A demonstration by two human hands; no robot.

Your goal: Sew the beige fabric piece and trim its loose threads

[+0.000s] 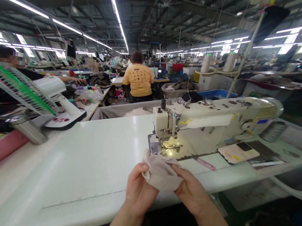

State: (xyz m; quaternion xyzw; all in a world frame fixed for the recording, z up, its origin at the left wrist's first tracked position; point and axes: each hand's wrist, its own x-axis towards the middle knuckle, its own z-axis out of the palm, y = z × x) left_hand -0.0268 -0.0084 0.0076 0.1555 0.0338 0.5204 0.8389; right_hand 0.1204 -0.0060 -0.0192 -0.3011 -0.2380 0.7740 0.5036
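Observation:
Between my two hands is a piece of beige fabric [163, 172], bunched and held up at the front edge of the sewing table. My left hand [140, 187] grips its left side, thumb pressed on top. On the right side, my right hand [189, 188] pinches the cloth, its fingers partly hidden behind it. Just beyond the fabric stands a sewing machine [204, 121], its lamp lit over the needle plate [170, 146]. Pink-handled thread snips [206, 164] lie on the table right of the cloth.
A phone in a pale case [238, 153] lies under the machine's right end. The white tabletop [98, 154] stretches left to a green-and-white fan [23, 89] and a steel flask [28, 128]. Beyond the table sits a person in a yellow shirt [138, 78]; another person is at far left.

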